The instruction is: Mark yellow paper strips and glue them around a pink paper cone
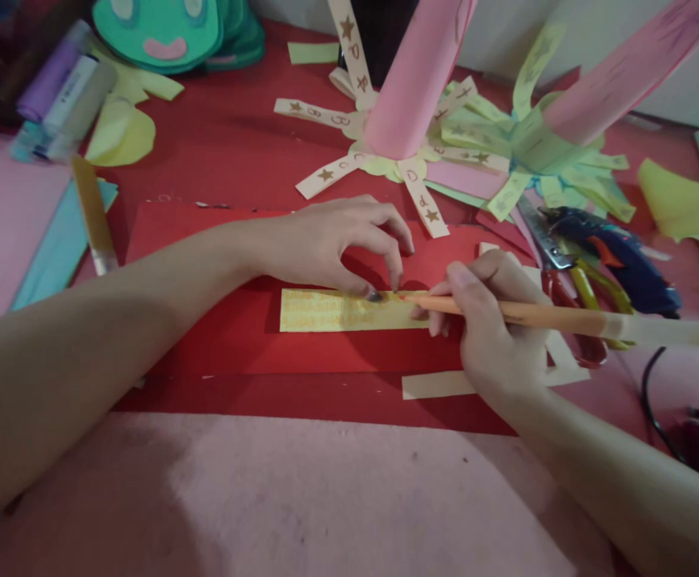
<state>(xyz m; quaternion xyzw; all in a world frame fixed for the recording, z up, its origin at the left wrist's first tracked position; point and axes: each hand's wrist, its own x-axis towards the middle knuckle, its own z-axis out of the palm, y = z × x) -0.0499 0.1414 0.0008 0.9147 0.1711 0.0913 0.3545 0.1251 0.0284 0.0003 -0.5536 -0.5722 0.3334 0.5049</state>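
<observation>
A pale yellow paper strip with rows of orange writing lies on red paper. My left hand rests over the strip's upper edge. Its fingers are bent and apart, with the thumb and a fingertip touching the paper. My right hand grips a slim orange pen with a pale, see-through rear end. The pen's tip meets the strip near my left fingertips. My right hand hides the strip's right end. Another blank pale strip lies partly under my right wrist.
Pink paper tubes with lettered, starred strips stand at the back. Scissors, red and yellow handled tools and a dark blue glue gun lie right. Markers, green face cutouts and a brush-like stick are left.
</observation>
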